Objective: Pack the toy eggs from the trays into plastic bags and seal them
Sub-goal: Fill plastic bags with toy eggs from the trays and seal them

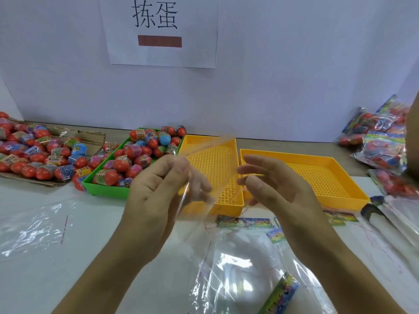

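The sheet (158,30) on the far wall reads 拣蛋. My left hand (156,196) pinches a clear, glossy plastic bag (204,168) at its edge; my right hand (278,189) hangs relaxed beside it, holding nothing. Toy eggs (140,155) fill the green tray (104,190) far left; two perforated yellow trays (328,177) sit behind the bag.

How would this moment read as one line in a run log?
left hand: pinches clear bag | right hand: at bag | yellow trays: empty | green tray: eggs
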### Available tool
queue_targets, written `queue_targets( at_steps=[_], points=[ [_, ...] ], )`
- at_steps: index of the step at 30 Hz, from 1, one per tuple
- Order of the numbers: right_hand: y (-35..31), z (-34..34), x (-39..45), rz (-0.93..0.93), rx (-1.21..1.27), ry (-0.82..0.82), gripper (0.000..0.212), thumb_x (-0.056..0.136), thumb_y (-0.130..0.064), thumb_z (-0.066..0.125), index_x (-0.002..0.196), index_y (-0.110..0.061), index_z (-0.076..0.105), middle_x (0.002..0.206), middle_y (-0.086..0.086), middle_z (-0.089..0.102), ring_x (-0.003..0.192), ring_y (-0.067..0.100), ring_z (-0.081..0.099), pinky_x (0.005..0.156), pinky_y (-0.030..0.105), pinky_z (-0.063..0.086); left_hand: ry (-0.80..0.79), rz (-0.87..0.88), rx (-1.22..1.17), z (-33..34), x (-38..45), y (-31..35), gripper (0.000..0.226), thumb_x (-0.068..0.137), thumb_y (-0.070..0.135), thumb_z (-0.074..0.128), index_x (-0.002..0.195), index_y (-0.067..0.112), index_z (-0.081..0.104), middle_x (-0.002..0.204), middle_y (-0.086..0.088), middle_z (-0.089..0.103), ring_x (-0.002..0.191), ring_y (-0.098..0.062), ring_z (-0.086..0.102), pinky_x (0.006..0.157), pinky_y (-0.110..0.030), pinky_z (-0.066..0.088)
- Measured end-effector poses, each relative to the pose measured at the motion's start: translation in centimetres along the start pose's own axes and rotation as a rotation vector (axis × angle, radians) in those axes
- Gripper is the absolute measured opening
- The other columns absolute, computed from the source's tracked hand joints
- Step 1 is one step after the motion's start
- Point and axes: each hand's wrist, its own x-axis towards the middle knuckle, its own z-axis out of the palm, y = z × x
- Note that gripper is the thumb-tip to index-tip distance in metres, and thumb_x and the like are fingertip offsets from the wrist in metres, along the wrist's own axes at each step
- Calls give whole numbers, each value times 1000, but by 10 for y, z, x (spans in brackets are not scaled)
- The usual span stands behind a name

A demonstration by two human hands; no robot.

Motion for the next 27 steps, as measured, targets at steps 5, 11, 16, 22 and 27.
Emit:
queue_targets(
  at_steps=[5,11,16,22,27],
  points=[
    [-5,6,-3,40,11,-61,49,65,-52,76,112,-39,68,97,-11,69,88,5,66,70,22,54,-60,-27,25,4,-5,-2,48,88,55,64,73,9,59,68,-10,62,67,-30,63,67,-37,56],
    [-7,7,-4,137,287,-218,11,73,-22,76,70,-15,68,54,-7,44,46,3,43,47,14,34,-53,-126,-132,10,-3,-1,43,76,56,76,74,14,65,66,-6,59,63,-23,62,58,-32,55],
    [-2,9,-2,165,272,-83,24,67,-20,88,75,-13,66,55,-5,42,44,4,38,44,14,32,-94,-282,-289,13,-7,-6,50,63,37,91,101,9,76,80,-11,63,76,-21,65,69,-34,56],
    [2,9,0,158,230,178,44,59,-36,83,83,-15,53,59,1,32,47,10,30,44,15,34,146,-162,-2,15,-8,-4,21,67,29,79,87,24,82,69,0,71,61,-12,65,61,-21,55],
    [-1,5,0,166,343,-69,53,66,-68,76,65,-18,59,54,1,40,47,15,34,44,22,31,80,467,697,2,-8,3,9,85,16,69,92,15,74,72,1,58,66,-15,55,59,-27,49]
  ],
)
